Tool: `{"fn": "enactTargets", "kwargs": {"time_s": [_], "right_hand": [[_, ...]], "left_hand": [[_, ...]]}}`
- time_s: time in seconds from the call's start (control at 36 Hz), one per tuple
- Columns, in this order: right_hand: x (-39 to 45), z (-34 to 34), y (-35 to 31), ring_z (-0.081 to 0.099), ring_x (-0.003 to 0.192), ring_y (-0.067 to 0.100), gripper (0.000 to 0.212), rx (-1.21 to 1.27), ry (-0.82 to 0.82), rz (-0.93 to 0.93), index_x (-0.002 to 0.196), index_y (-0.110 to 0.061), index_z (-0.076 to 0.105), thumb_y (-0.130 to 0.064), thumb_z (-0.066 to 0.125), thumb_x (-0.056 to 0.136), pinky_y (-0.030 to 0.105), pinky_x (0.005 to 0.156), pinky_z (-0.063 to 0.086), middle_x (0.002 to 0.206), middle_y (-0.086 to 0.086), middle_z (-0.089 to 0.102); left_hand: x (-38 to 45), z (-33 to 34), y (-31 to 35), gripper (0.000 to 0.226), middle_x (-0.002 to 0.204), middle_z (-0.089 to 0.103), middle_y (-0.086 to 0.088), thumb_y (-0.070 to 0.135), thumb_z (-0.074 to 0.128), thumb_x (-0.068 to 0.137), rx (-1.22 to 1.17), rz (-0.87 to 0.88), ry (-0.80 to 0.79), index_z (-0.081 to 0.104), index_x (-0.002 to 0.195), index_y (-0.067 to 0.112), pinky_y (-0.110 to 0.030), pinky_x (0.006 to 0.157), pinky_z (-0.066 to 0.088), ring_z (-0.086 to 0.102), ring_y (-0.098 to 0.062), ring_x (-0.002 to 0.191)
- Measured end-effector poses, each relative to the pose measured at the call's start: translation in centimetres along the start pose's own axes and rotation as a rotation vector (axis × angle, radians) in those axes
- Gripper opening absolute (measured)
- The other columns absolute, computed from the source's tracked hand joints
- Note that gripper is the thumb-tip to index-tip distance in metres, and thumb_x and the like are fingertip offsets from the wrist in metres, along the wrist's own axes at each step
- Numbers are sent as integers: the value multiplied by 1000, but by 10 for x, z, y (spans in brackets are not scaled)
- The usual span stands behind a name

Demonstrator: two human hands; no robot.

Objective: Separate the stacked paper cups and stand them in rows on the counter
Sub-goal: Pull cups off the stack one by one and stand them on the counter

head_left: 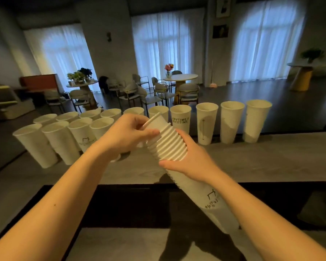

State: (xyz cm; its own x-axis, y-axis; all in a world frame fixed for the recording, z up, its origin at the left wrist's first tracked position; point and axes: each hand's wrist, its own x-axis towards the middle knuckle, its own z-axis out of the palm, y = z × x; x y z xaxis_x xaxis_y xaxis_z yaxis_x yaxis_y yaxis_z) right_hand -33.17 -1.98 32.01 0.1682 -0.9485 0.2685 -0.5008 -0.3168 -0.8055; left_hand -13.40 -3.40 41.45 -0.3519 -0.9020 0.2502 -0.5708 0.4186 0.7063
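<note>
Two bare forearms, no sleeves in view. Left hand (128,132), right hand (192,162): no rings, watch, gloves.

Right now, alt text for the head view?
Two bare hands hold a tilted stack of white paper cups: the left hand grips the top cup, the right hand the stack. Behind, white paper cups in rows stand on the grey counter.
</note>
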Motion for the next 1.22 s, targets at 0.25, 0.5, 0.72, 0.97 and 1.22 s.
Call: {"fn": "enactTargets", "kwargs": {"time_s": [0.25, 0.5, 0.72, 0.97, 1.22], "right_hand": [[23, -4, 17, 55, 111, 2, 96, 2, 45, 102, 146, -48, 28, -56, 84, 69, 31, 92, 48, 121, -27, 54], [27, -3, 36, 55, 115, 3, 97, -11, 78, 169, 148, -46, 29, -55, 85, 69, 26, 89, 44, 128, -21, 55], [36, -2, 39, 56, 113, -3, 94, -3, 86, 149, 144, -51, 32, -59, 84, 66, 31, 95, 50, 127, -24, 58], [38, -3, 35, 53, 110, -6, 92, 9, 96, 134, 144, -50, 30, -55, 84, 69, 20, 82, 44, 123, -27, 55], [28, -12, 33, 56, 114, 6, 99, -55, 86, 157, 146, -53, 27, -64, 81, 64, 35, 94, 51, 131, -20, 55]], "left_hand": [[28, -58, -25, 24, 93, 64, 1, 30, 60, 95, 197, 126, 601, 65, 111, 13, -20, 65, 45, 60, -14, 81], [76, 7, -109, 13, 99, 68, -8, 27, 60, 93, 754, 111, 234, 63, 102, 18, -37, 73, 50, 64, -27, 92], [93, 11, -138, 18, 105, 69, -13, 27, 61, 93, 868, 155, 231, 62, 106, 14, -40, 79, 50, 64, -32, 95], [96, 1, -124, 63, 126, 61, 1, 40, 67, 87, 562, 144, 381, 40, 141, 22, -38, 90, 50, 56, -19, 114], [63, 30, -39, 31, 100, 70, 18, 33, 38, 105, -56, 150, -339, 68, 109, 34, -29, 88, 47, 64, 1, 94]]}}
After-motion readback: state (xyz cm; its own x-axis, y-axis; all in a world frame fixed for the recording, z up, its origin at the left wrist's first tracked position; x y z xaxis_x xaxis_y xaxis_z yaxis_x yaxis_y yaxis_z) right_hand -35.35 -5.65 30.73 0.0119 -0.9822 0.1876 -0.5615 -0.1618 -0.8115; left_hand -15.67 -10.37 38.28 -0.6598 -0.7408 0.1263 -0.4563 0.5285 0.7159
